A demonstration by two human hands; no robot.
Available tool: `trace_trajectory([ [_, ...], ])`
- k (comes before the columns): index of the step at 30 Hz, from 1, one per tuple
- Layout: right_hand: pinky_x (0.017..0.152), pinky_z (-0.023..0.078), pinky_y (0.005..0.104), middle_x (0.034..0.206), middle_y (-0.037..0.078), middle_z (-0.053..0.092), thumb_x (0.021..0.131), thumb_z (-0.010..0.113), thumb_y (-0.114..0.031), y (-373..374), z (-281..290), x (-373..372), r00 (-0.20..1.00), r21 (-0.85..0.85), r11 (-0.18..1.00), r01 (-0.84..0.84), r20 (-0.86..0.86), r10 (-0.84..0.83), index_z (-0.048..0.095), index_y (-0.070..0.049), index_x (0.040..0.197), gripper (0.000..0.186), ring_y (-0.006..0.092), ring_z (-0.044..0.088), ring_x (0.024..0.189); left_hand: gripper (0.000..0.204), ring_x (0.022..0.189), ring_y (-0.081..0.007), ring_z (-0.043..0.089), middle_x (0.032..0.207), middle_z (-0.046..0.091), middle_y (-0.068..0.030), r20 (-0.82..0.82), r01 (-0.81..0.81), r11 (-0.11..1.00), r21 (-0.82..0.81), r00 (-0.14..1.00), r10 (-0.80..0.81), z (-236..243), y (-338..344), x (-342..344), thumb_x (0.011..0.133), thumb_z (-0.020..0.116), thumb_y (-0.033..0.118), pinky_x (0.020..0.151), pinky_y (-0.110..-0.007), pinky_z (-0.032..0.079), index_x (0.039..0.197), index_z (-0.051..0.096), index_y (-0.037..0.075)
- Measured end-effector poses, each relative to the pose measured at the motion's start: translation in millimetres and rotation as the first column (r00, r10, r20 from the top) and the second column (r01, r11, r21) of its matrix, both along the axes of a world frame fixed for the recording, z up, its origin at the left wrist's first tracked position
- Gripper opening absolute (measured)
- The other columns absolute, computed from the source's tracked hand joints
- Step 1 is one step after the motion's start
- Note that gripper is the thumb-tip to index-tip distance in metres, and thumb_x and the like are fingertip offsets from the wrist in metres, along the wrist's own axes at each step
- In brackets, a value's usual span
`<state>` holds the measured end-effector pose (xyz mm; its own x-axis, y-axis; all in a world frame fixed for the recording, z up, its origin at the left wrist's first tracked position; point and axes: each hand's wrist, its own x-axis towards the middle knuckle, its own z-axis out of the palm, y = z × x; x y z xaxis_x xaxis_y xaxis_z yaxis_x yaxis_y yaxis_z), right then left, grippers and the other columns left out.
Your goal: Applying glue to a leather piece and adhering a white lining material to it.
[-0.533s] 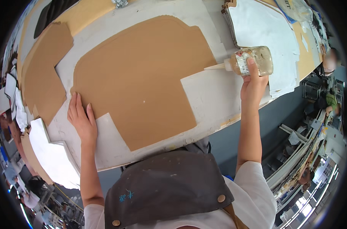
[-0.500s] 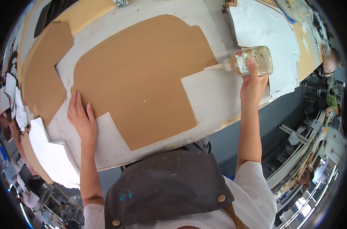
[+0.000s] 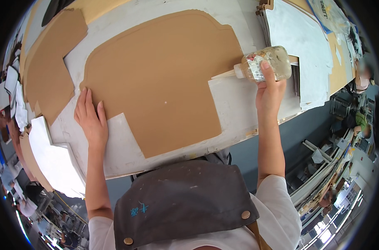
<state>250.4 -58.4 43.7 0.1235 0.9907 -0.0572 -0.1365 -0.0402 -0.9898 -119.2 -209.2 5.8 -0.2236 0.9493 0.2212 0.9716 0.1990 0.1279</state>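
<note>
A large flat brown cut piece (image 3: pixel 164 75), rounded along its far edge and notched at both near corners, lies on the pale table (image 3: pixel 243 112). My left hand (image 3: pixel 91 118) rests on the piece's left edge, fingers stretched out and holding nothing. In my right hand (image 3: pixel 270 89) is a clear squeeze bottle (image 3: pixel 277 62) with a patch of worn silvery covering. The bottle is tilted almost flat, and its long pale nozzle (image 3: pixel 223 75) points left. The nozzle tip is at the inner corner of the piece's right notch; whether it touches cannot be told.
More brown cut pieces (image 3: pixel 50 71) lie at the far left. White sheets are stacked at near left (image 3: pixel 54 160) and far right (image 3: pixel 300 41). A clear plastic bag (image 3: pixel 333 16) lies beyond the right stack. Other people are in the background on both sides.
The bottle has moved left along the right notch's edge, bringing its nozzle tip to the inner corner. My left hand stays on the piece's edge. The whole view has shifted slightly.
</note>
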Motion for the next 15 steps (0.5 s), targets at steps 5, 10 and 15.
trace_trajectory([
  [5, 0.083, 0.053, 0.0332, 0.11, 0.013, 0.058, 0.086, 0.065, -0.014, -0.7, 1.5, -6.3, 0.999, -0.024, 0.999, -0.034, 0.003, 0.034, 0.046, 0.006, 0.122, 0.045, 0.0195, 0.061, 0.099, 0.04, 0.129, -0.0263, 0.04, 0.139, 0.044, -0.0107, -0.003, -0.005, 1.0, 0.0, 1.0, 0.005, -0.3, -1.0, 1.5, 0.096, 0.046, 0.018, 0.108, -0.041, 0.023, 0.134, 0.045, 0.003],
  [10, 0.083, 0.052, 0.0324, 0.11, 0.013, 0.058, 0.086, 0.065, -0.015, 0.9, 1.7, -8.4, 0.998, -0.04, 0.997, -0.065, 0.018, 0.065, 0.046, 0.005, 0.121, 0.045, 0.0194, 0.061, 0.098, 0.042, 0.128, -0.0277, 0.04, 0.139, 0.044, -0.0118, -0.001, 0.005, 1.0, 0.005, 1.0, -0.005, 0.7, -0.3, 1.7, 0.094, 0.051, 0.016, 0.106, -0.041, 0.024, 0.133, 0.045, 0.001],
  [15, 0.082, 0.051, 0.0308, 0.11, 0.012, 0.058, 0.085, 0.065, -0.014, 1.1, 4.3, -7.7, 0.994, -0.067, 0.995, -0.077, 0.068, 0.081, 0.047, 0.004, 0.121, 0.044, 0.0183, 0.061, 0.098, 0.042, 0.127, -0.0273, 0.04, 0.137, 0.045, -0.0114, -0.005, 0.0, 1.0, 0.012, 1.0, 0.0, 0.3, -0.5, 1.4, 0.093, 0.052, 0.016, 0.106, -0.041, 0.024, 0.132, 0.046, 0.002],
])
